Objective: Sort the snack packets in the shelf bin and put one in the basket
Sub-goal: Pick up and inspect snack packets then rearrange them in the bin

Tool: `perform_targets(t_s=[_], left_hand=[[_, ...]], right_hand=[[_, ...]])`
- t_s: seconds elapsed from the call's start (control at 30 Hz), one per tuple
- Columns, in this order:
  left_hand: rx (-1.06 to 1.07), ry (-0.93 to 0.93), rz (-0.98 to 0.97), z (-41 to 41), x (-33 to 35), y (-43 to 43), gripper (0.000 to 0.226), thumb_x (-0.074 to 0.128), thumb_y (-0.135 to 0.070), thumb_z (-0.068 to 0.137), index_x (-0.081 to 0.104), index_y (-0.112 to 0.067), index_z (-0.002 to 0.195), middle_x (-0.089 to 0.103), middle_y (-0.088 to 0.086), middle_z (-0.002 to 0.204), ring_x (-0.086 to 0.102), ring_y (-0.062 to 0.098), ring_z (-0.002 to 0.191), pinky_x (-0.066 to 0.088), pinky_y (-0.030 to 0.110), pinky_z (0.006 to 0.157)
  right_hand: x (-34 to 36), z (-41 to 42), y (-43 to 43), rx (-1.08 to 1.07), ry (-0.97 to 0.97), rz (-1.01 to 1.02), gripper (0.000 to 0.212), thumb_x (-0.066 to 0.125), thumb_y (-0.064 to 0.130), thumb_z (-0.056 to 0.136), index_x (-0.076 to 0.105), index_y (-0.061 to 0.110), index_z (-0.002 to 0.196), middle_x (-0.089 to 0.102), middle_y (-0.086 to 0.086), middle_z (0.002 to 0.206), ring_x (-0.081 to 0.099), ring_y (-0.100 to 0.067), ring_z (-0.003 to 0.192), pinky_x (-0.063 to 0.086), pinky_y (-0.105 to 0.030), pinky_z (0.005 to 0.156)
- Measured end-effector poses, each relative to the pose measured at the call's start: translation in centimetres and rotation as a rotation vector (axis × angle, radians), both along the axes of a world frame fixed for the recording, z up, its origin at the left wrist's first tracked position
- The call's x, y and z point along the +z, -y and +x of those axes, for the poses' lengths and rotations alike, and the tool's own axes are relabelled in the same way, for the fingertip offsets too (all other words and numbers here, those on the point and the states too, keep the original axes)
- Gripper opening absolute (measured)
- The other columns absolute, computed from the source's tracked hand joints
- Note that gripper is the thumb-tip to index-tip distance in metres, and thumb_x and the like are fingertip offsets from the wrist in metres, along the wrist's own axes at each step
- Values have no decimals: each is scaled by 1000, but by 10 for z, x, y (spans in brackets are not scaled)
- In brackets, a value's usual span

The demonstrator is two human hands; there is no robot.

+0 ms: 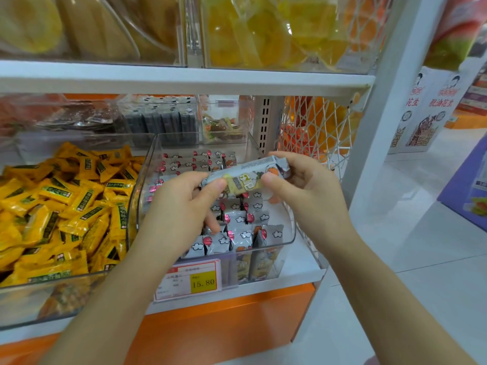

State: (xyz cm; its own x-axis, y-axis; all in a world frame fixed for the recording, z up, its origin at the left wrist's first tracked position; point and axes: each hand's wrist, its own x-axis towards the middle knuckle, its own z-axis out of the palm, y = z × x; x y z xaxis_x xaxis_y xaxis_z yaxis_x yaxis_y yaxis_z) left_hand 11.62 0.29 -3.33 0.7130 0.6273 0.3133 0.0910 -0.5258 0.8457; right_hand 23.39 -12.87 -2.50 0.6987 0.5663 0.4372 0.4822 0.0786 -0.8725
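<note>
The step in hand looks like the pick. One packet (245,177) is up out of the bin (288,234) and held for a look, so the sorting seems largely done and the drop into the basket is not yet made.

The packet sits in the middle of the frame, just above the bin's far half and lying almost level. The left hand (181,209) pinches its left end between thumb and curled fingers (214,186). The right hand (305,191) pinches the right end the same way, so both are closed on it.

No basket shows anywhere in the frame. The next move, I judge, calls for one hand to let go and the other to carry the packet down and out of view to wherever the basket hangs.

The packet is a slim grey foil bar with crimped ends, a pale yellow label across its middle and an orange patch near the right end. It looks light and slightly crinkly.

Below it, the rest of the grey packets (237,219) stand in rows in the bin. A heap of yellow packets (66,201) fills the left of the frame.
</note>
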Motion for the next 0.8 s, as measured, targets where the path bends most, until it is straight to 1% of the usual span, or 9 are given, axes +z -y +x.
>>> perform_targets(t_s=[0.03, 0.1, 0.2, 0.33, 0.4, 0.5, 0.57, 0.7, 0.8], left_hand=[[12, -9, 37, 3, 0, -2, 36, 48, -35, 92, 54, -22, 125, 66, 2, 56, 47, 2, 36, 36, 14, 37], [58, -43, 123, 10, 1, -7, 41, 49, -34, 93, 47, -21, 132, 68, -3, 89, 58, -3, 60, 44, 12, 55], [144, -163, 321, 28, 3, -21, 46, 48, -33, 93, 43, -16, 136, 53, 3, 128, 53, 15, 103, 39, 29, 88], [66, -448, 543, 71, 3, -46, 35, 44, -33, 94, 53, -6, 115, 55, 12, 111, 48, 30, 109, 40, 42, 95], [24, -597, 586, 93, 1, -56, 35, 38, -34, 96, 50, -6, 113, 51, 15, 119, 44, 31, 114, 38, 45, 96], [28, -754, 623, 120, -4, -68, 49, 26, -41, 98, 34, -12, 137, 30, 8, 147, 26, 24, 135, 22, 51, 107], [55, -771, 670, 132, -5, -74, 52, 22, -43, 97, 32, -16, 140, 27, 4, 150, 23, 22, 137, 20, 52, 107], [-24, -804, 712, 146, -6, -79, 55, 17, -44, 97, 28, -15, 143, 21, 3, 153, 15, 21, 141, 19, 56, 108], [-50, -808, 695, 150, -9, -81, 56, 16, -43, 97, 30, -14, 143, 20, 2, 154, 8, 17, 142, 12, 56, 110]], right_hand=[[1, 3, -2, -21, -6, 11, 30, 68, 11, 82, 65, 14, 112, 68, -2, 94, 66, -14, 79, 56, -34, 70], [4, 13, -7, -88, -20, 36, 24, 68, 12, 82, 66, 18, 105, 68, -3, 93, 65, -20, 85, 55, -41, 76], [11, 31, -21, -212, 27, 37, 15, 68, 12, 81, 63, 19, 93, 66, 1, 86, 63, -20, 81, 53, -40, 76], [19, 55, -49, -291, 125, -67, 23, 67, 7, 77, 61, 16, 97, 64, -1, 92, 59, -17, 84, 45, -18, 71], [21, 66, -60, -297, 156, -102, 27, 66, 3, 76, 62, 11, 101, 63, -4, 94, 57, -15, 83, 39, -9, 62], [20, 76, -70, -314, 175, -47, 23, 65, -4, 74, 62, 7, 94, 54, 8, 75, 50, -3, 66, 35, -6, 56], [17, 80, -73, -322, 170, -1, 26, 66, -6, 73, 57, 15, 86, 44, 16, 69, 45, -2, 61, 34, -6, 56], [10, 89, -78, -321, 159, -27, 25, 67, 2, 76, 57, 9, 98, 51, 3, 86, 50, -16, 84, 40, -22, 71], [8, 94, -81, -316, 179, -29, 26, 67, 3, 76, 57, 4, 100, 51, -2, 92, 49, -18, 88, 37, -21, 71]])
